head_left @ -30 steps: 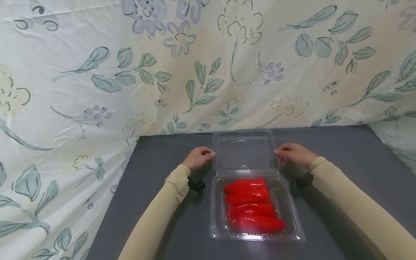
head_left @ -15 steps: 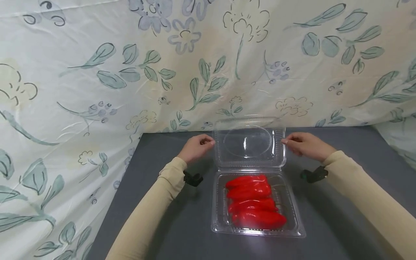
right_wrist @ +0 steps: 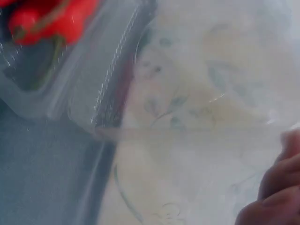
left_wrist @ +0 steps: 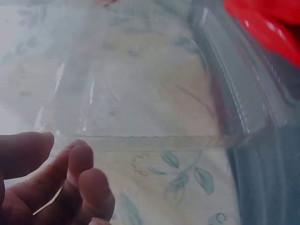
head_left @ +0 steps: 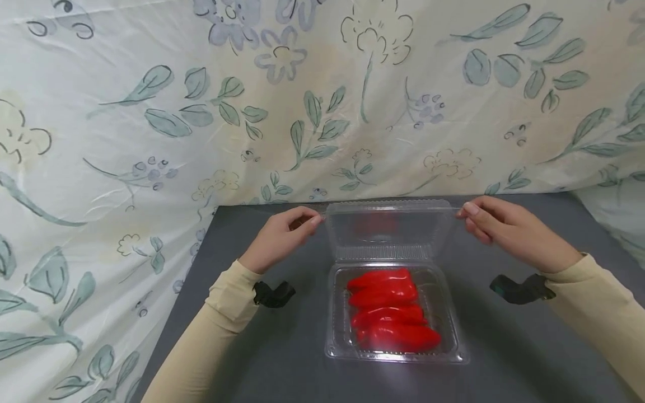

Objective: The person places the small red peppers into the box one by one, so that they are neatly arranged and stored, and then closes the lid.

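A clear plastic clamshell container (head_left: 332,322) holds several long red peppers (head_left: 390,310), laid side by side in its base. Its hinged lid (head_left: 388,235) stands raised at the back, a faint red reflection on it. My left hand (head_left: 282,232) pinches the lid's upper left corner between thumb and fingers. At the opposite corner my right hand (head_left: 514,226) pinches the lid's edge. The left wrist view shows the thumb and curled fingers (left_wrist: 80,161) at the lid's edge. In the right wrist view, green stems show on the peppers (right_wrist: 51,21).
The container rests on a dark grey tabletop (head_left: 514,347). Behind and to the left hangs a pale cloth (head_left: 151,129) printed with flowers and leaves. Dark wrist-worn devices (head_left: 274,294) sit below each wrist.
The lid has swung up from lying back flat to standing raised over the hinge. Both hands have risen with it and come nearer, holding its corners. The peppers stay put.
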Tool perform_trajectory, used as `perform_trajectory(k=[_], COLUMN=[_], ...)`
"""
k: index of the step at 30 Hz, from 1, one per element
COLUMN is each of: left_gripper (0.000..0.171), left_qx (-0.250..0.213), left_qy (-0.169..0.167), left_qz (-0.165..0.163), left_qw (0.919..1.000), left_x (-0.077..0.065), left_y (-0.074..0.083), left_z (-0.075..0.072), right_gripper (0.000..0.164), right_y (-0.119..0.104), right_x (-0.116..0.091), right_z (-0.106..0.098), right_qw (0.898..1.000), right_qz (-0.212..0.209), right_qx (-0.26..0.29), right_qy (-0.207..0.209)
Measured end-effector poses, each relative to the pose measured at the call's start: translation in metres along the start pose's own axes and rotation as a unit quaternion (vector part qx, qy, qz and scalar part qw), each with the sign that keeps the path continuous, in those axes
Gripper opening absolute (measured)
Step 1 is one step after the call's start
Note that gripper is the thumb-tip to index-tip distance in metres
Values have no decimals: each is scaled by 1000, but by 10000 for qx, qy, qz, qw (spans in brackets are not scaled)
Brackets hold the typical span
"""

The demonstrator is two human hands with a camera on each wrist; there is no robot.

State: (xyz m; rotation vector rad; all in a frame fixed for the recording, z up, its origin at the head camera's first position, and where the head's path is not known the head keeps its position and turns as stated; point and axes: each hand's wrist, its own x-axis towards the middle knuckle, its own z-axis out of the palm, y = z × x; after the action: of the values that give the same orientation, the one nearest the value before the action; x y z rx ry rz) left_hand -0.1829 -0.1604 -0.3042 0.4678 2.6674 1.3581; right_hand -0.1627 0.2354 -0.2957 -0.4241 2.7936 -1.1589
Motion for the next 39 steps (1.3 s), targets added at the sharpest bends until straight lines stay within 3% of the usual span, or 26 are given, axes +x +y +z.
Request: perform_trajectory(k=[4, 7, 12, 16, 20, 23, 27, 32, 35, 39], left_gripper=[27, 26, 30, 32, 31, 30, 27, 29, 29, 30], left_qx=[-104, -218, -482, -516, -466, -462, -477, -820, -1330, -2463], left_qy=[-105, -180, -161, 32, 31, -52, -45, -174, -156, -123], left_qz=[83, 47, -475, -891, -1001, -941, -928, -1268, -1417, -1662], left_qw=[9999, 9996, 9976, 9947, 9939, 9945, 9945, 9884, 9808, 9548], left_x=[-30, -54, -94, -116, -126, -131, -137, -139, -139, -140], left_y=[0, -3, -6, -14, -28, -38, -50, -60, -63, -66], left_z=[5, 17, 44, 64, 79, 89, 101, 112, 117, 122], right_gripper=[27, 28, 39, 41, 30, 31, 35, 28, 31, 42], right_y=[-4, -3, 4, 15, 27, 35, 44, 52, 55, 56], right_x=[-30, -58, -96, -115, -125, -129, -132, -138, -138, -137], right_z=[10, 27, 64, 91, 112, 125, 140, 154, 159, 164], right_qw=[9996, 9991, 9929, 9850, 9836, 9789, 9701, 9613, 9440, 9189], right_qz=[-60, 245, 1172, 1720, 1792, 2004, 2195, 2059, 2558, 2730], right_qx=[136, 9, -21, 128, 186, 397, 1039, 1803, 2075, 2824], right_qy=[228, 332, 207, 29, 23, -44, -21, 329, 166, -353])
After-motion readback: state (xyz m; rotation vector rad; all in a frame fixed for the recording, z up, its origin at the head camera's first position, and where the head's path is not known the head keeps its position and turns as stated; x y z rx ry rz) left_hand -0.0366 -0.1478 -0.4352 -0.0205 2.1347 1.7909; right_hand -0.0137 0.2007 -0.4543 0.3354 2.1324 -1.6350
